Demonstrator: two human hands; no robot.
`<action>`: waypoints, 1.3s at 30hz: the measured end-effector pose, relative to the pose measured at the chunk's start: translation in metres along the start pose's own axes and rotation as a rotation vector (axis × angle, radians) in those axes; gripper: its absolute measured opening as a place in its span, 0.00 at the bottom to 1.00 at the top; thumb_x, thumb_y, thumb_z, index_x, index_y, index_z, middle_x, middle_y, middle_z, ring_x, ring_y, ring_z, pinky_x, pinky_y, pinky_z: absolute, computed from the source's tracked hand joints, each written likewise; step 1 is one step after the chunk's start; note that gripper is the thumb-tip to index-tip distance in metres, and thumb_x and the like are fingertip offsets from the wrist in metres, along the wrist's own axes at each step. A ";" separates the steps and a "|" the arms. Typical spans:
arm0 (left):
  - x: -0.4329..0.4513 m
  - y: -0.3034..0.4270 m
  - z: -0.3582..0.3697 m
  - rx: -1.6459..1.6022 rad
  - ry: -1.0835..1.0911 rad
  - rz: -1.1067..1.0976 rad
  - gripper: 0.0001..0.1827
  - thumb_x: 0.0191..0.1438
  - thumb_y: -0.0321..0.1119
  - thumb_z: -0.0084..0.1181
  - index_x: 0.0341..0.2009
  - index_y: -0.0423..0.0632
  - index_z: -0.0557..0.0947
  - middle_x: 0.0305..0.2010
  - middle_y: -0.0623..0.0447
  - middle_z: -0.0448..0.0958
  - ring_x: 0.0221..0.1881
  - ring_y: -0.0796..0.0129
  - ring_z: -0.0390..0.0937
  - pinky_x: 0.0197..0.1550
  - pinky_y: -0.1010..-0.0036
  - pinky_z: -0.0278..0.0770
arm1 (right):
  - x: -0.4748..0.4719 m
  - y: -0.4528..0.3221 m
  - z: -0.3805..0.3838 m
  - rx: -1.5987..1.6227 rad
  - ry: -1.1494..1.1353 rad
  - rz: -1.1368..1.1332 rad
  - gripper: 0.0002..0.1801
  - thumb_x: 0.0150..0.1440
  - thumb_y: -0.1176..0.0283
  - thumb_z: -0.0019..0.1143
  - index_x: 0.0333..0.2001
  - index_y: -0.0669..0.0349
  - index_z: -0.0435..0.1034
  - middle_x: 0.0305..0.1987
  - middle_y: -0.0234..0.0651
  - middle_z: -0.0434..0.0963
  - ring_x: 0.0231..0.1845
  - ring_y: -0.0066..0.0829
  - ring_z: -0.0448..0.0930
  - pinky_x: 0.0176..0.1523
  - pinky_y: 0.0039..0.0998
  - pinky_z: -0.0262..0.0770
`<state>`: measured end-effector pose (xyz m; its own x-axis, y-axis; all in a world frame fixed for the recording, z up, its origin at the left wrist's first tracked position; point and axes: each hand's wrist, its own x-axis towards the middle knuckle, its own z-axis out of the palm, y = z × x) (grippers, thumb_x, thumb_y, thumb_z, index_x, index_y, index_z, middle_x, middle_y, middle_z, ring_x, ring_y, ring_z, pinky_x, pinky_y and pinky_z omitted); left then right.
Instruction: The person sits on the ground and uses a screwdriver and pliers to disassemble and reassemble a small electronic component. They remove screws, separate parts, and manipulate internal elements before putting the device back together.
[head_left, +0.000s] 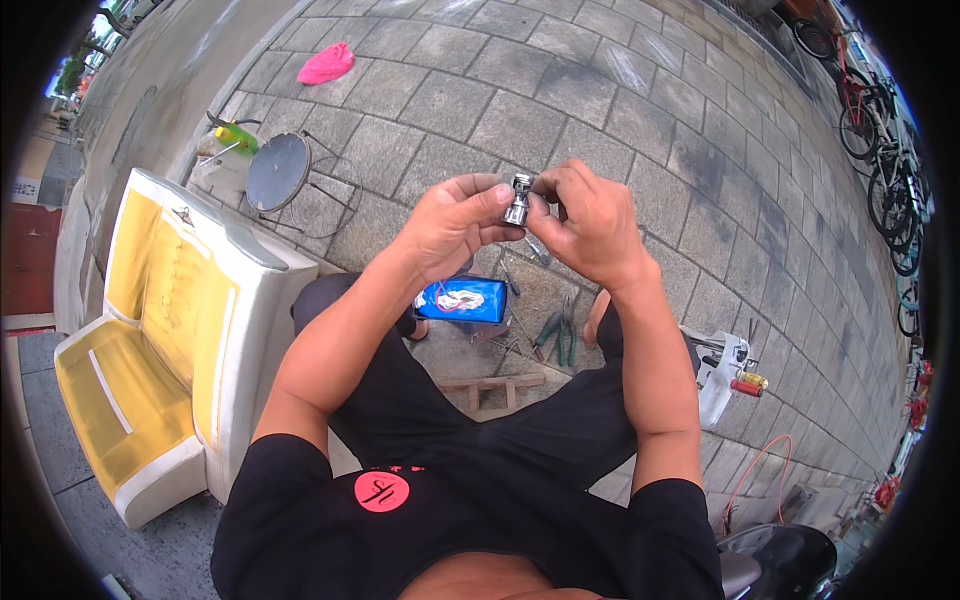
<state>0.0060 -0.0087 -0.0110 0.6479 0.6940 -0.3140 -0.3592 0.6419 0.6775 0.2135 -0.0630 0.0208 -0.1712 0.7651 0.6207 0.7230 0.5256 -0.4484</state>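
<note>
Above the paving, my left hand (457, 217) pinches a small shiny metal cylindrical part (516, 202) between thumb and fingers. From the other side, the fingertips of my right hand (589, 221) grip the same part near its upper end; they hide some of it. It has a wider lower section, a narrower middle and dark recesses. Below the hands, between my legs, lies a blue rectangular block (487, 301) with a white patch and a pinkish-red loop on top. Green-handled pliers (566, 341) rest on the paving to its right, beside another green-handled tool (549, 330).
Left stands a yellow-and-white padded seat (142, 375). Beyond it are a round-topped stool (278, 172), a green bottle (238, 139) and a pink cloth (327, 64). A white tray (716, 401) with tools sits right. Several bicycles (889, 195) line the far right.
</note>
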 end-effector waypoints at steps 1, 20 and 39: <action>0.000 -0.001 0.000 -0.002 -0.001 0.001 0.14 0.63 0.32 0.65 0.49 0.41 0.79 0.46 0.48 0.83 0.46 0.63 0.84 0.51 0.60 0.86 | 0.000 0.001 0.000 -0.003 0.000 -0.002 0.10 0.49 0.77 0.68 0.35 0.61 0.75 0.29 0.36 0.77 0.27 0.41 0.82 0.28 0.39 0.76; -0.001 0.003 0.001 -0.069 -0.162 0.044 0.24 0.67 0.38 0.59 0.61 0.37 0.73 0.59 0.42 0.80 0.57 0.57 0.81 0.60 0.61 0.81 | -0.002 -0.008 -0.008 0.262 0.156 0.302 0.07 0.51 0.78 0.67 0.34 0.65 0.75 0.31 0.36 0.80 0.25 0.26 0.81 0.29 0.28 0.77; 0.005 0.021 -0.003 -0.051 -0.117 0.037 0.23 0.67 0.38 0.58 0.60 0.35 0.75 0.58 0.40 0.80 0.59 0.56 0.81 0.61 0.66 0.82 | 0.000 0.010 -0.012 0.852 0.195 0.861 0.10 0.62 0.72 0.62 0.42 0.69 0.75 0.30 0.34 0.81 0.28 0.22 0.80 0.33 0.25 0.76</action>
<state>-0.0007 0.0096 -0.0002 0.7065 0.6766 -0.2074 -0.4162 0.6343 0.6515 0.2282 -0.0623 0.0241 0.3019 0.9528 -0.0329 -0.1303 0.0071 -0.9914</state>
